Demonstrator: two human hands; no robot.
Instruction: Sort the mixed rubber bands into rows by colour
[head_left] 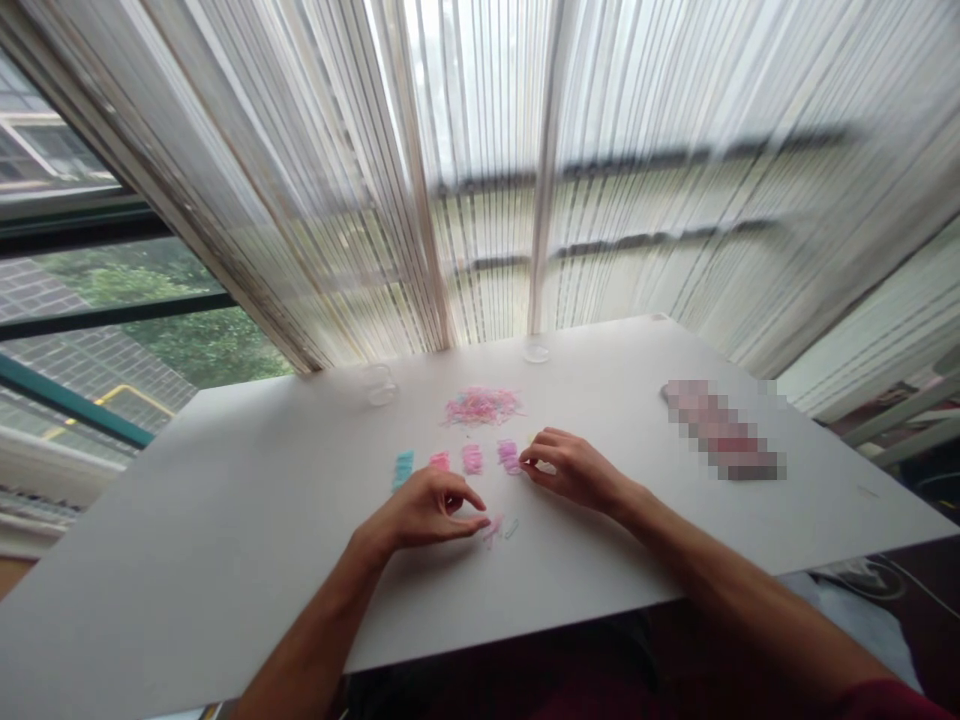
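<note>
My left hand [435, 505] is over the white table, its thumb and index finger apart, the thumb tip beside a few loose pink and clear pieces [493, 532]. My right hand [566, 465] has its fingertips together at the edge of a purple group [508, 457]; anything between them is too small to make out. To the left of the purple group lie a light pink group [472, 459], a darker pink group [439, 461] partly behind my left hand, and a blue group [403, 467]. Behind them is a mixed pile [484, 405] of thin coloured pieces.
Clear round items [380, 385] and another clear round item [536, 354] lie near the far edge of the white table [225, 520]. A blurred-out flat object [724, 430] is at the right. Striped curtains [487, 180] hang behind the table.
</note>
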